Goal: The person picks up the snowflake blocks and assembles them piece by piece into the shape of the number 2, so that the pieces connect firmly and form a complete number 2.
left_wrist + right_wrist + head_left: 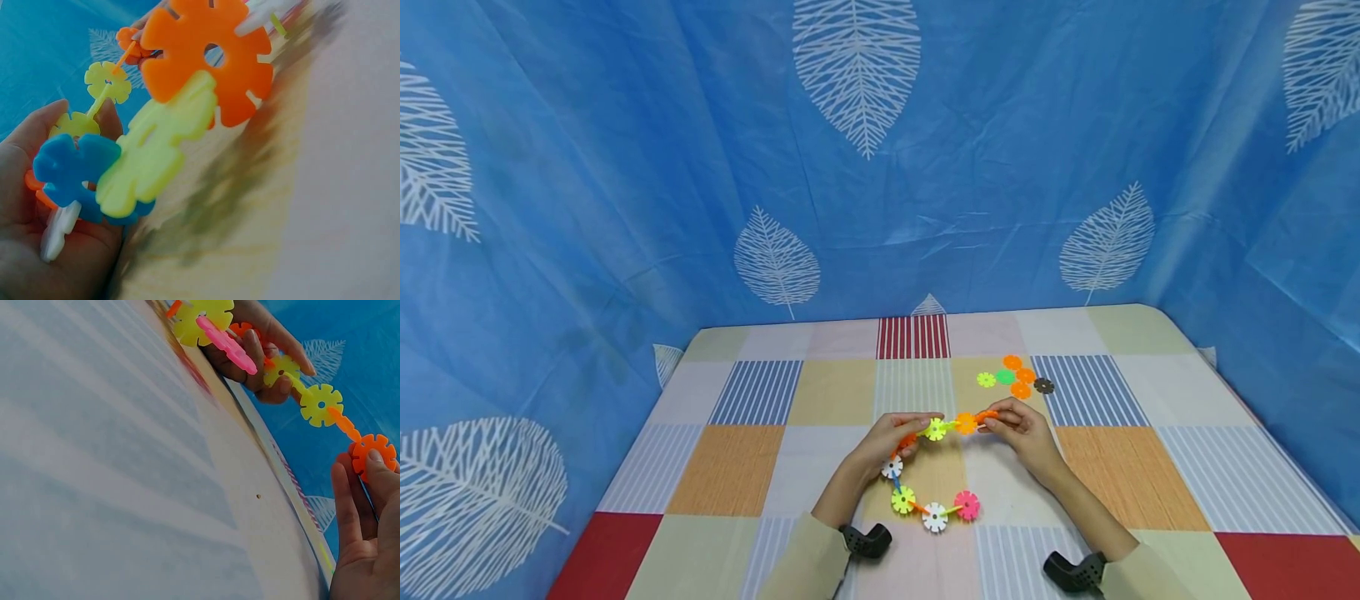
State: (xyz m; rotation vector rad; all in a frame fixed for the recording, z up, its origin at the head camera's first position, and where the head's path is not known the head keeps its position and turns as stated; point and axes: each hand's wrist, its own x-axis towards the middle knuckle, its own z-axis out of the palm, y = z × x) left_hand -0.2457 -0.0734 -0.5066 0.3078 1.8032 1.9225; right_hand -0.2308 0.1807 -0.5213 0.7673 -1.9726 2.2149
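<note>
A curved chain of notched plastic discs (902, 500) hangs from both hands, its pieces slotted edge to edge in orange, yellow, white, blue and pink. My left hand (883, 442) grips the chain on its left side, thumb and fingers around a yellow disc (75, 125). At the chain's upper right end, my right hand (1022, 433) pinches an orange disc (374, 456) between thumb and fingers. The other end is a pink disc (967, 505), free of both hands. In the left wrist view a blue disc (75, 169) lies in front of the left palm.
Beyond the right hand, a small group of loose discs lies on the patchwork tablecloth (827, 392): several orange ones (1012, 362), a green disc (1005, 377), a yellow one (986, 380) and a dark brown one (1044, 386). A blue leaf-print curtain (962, 208) surrounds the table.
</note>
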